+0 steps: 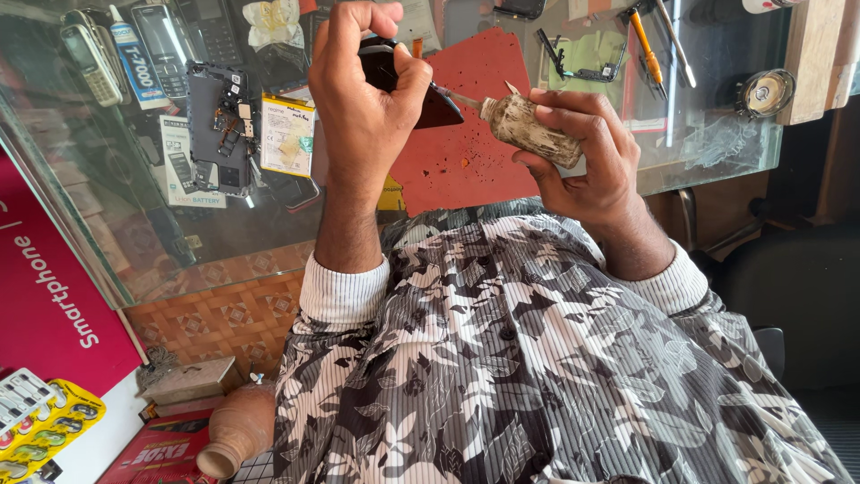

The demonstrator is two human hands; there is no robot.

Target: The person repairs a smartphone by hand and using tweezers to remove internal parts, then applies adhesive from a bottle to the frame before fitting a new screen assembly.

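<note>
Holding the dark phone part [408, 85] raised above the red mat [475, 152], your left hand [363, 108] keeps a closed grip around it so its edge faces the nozzle; your right hand [582, 161] wraps the smeared little bottle [528, 130] tilted, tip touching that edge, clear of the glass desk [717, 143]
</note>
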